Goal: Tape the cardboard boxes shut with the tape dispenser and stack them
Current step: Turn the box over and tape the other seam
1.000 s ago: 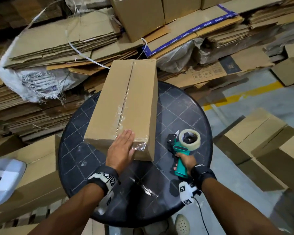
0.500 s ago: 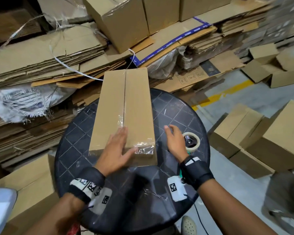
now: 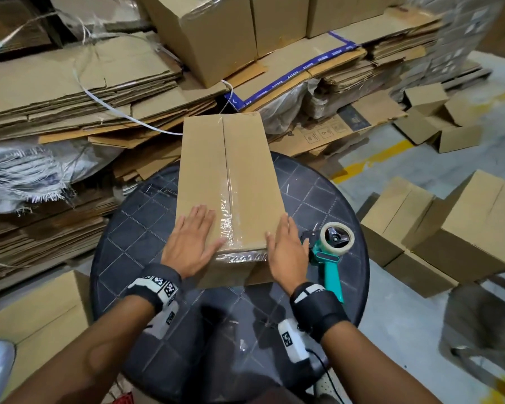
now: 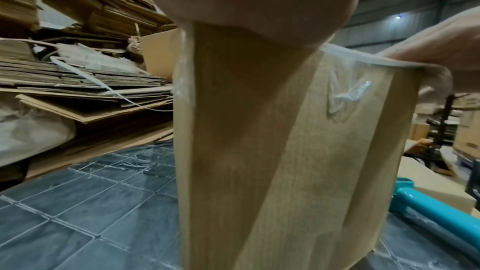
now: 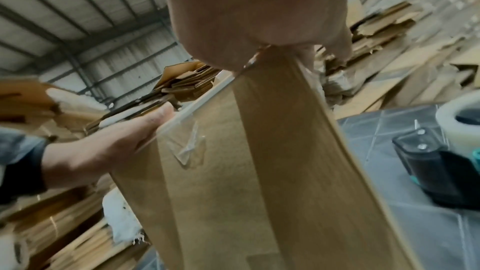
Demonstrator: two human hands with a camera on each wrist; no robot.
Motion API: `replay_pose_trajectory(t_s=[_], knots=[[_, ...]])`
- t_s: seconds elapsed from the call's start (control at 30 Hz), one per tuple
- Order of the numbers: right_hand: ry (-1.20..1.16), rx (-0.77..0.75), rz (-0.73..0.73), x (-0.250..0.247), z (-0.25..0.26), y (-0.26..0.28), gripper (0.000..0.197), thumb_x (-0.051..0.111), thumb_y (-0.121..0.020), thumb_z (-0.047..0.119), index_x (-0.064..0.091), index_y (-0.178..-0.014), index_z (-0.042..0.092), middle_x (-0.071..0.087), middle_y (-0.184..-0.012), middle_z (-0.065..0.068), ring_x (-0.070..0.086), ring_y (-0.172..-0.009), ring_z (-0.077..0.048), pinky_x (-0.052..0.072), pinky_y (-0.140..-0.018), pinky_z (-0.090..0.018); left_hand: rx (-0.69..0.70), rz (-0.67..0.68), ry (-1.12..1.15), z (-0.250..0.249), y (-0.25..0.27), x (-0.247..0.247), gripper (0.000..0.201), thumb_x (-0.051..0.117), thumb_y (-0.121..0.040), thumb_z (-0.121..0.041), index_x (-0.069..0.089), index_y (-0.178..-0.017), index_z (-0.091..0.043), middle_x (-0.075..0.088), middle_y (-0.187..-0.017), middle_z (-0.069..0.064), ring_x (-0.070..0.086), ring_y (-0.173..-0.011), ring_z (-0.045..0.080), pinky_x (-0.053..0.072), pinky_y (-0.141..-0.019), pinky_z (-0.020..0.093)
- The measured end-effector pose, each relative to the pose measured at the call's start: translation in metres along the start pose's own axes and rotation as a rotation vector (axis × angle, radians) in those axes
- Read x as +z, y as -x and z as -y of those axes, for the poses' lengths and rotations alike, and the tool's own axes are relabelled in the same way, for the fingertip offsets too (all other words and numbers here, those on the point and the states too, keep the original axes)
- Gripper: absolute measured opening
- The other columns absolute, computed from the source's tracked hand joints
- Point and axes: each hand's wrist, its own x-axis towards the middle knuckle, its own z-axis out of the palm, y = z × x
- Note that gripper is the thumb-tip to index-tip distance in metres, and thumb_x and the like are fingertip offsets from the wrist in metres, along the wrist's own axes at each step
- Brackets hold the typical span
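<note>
Both hands flat on the taped box

We press our left hand [image 3: 192,243] and right hand [image 3: 286,252], both grips released, on the near end of the cardboard box [image 3: 231,182] lying on the surface [image 3: 146,237]; the tape dispenser [image 3: 330,252], held a second ago, now lies just right of the box.

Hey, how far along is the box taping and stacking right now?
Done: clear tape runs along the seam of the box on the table; the tape dispenser lies beside it. In hand: the left hand and right hand rest flat on its near end. Left: stacking it.
</note>
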Motion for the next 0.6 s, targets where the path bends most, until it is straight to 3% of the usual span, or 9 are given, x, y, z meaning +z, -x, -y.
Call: replay_pose_trajectory(t_s=[0.1, 0.2, 0.27, 0.37, 0.47, 0.6], knots=[[0.038, -0.083, 0.034, -0.004, -0.009, 0.001, 0.061, 0.023, -0.108, 0.043, 0.014, -0.159, 0.013, 0.014, -0.167, -0.01, 0.017, -0.153, -0.026, 0.018, -0.121, -0.06, 0.059, 0.016, -0.034, 0.002, 0.004, 0.0, 0.101, -0.011, -0.083, -0.084, 0.005, -0.159, -0.019, -0.003, -0.165, 0.005, -0.002, -0.154, 0.02, 0.002, -0.125, 0.045], [0.274, -0.212, 0.043, -0.009, -0.019, -0.003, 0.075, 0.011, -0.102, 0.061, 0.011, -0.159, 0.013, 0.001, -0.167, -0.016, 0.002, -0.154, -0.034, 0.012, -0.119, -0.063, 0.115, 0.002, -0.089, 0.002, 0.004, 0.0, 0.106, -0.003, -0.084, -0.087, 0.016, -0.159, -0.015, 0.011, -0.166, 0.009, 0.01, -0.154, 0.024, 0.011, -0.124, 0.048], [0.448, -0.359, 0.023, -0.014, -0.022, -0.011, 0.087, 0.008, -0.096, 0.069, 0.016, -0.158, 0.008, 0.002, -0.166, -0.02, 0.0, -0.154, -0.038, 0.009, -0.115, -0.066, 0.114, 0.018, -0.121, 0.001, 0.002, 0.002, 0.109, 0.002, -0.083, -0.09, 0.022, -0.158, -0.014, 0.016, -0.165, 0.011, 0.016, -0.153, 0.026, 0.016, -0.123, 0.049], [0.599, -0.494, 0.131, -0.019, -0.027, -0.029, 0.099, -0.003, -0.092, 0.073, 0.026, -0.155, 0.002, 0.007, -0.164, -0.019, 0.002, -0.152, -0.034, 0.023, -0.114, -0.07, 0.104, 0.026, -0.147, -0.001, -0.001, 0.005, 0.11, 0.006, -0.082, -0.09, 0.033, -0.155, -0.012, 0.027, -0.162, 0.013, 0.026, -0.15, 0.028, 0.022, -0.12, 0.049], [0.667, -0.549, 0.213, -0.022, -0.029, -0.038, 0.098, -0.002, -0.094, 0.07, 0.036, -0.151, 0.0, 0.024, -0.161, -0.021, 0.024, -0.15, -0.036, 0.04, -0.105, -0.067, 0.118, 0.027, -0.171, 0.0, -0.003, 0.009, 0.111, 0.007, -0.082, -0.091, 0.036, -0.153, -0.011, 0.032, -0.159, 0.016, 0.031, -0.148, 0.03, 0.024, -0.118, 0.049], [0.737, -0.66, 0.267, -0.035, -0.025, -0.044, 0.099, 0.009, -0.09, 0.075, 0.02, -0.157, 0.002, 0.011, -0.164, -0.022, 0.012, -0.153, -0.036, 0.022, -0.113, -0.072, 0.132, 0.01, -0.168, 0.002, -0.005, 0.012, 0.113, 0.006, -0.079, -0.092, 0.035, -0.153, -0.01, 0.032, -0.159, 0.018, 0.031, -0.147, 0.032, 0.026, -0.117, 0.05]])
